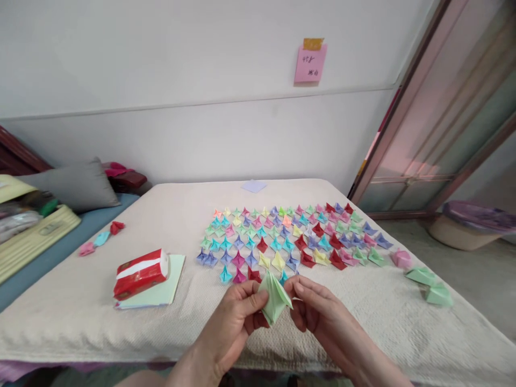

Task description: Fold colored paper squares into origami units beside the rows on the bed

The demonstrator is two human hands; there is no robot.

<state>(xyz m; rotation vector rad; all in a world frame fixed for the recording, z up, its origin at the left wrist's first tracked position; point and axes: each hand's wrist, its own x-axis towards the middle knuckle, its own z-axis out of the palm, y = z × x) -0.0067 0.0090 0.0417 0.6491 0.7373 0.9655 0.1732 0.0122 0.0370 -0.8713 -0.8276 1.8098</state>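
A light green folded paper (274,301), a partly shaped origami piece with pleats and a pointed flap, is pinched between the thumb and fingers of my left hand (242,309). My right hand (316,306) is closed at the paper's right side, its curled fingertips against the flap's edge; the exact contact is partly hidden. Just beyond my hands, rows of small folded paper pieces (262,245) in many colours cover the bed-like surface (193,322). A dark red piece (254,274) and a magenta piece (239,276) lie nearest my left hand.
A red tissue pack (141,274) rests on pale green paper sheets (177,279) at left. Small folded pieces (101,238) lie farther left. Pink (402,258) and green folded papers (438,294) sit near the right edge. One lilac sheet (253,186) lies by the wall.
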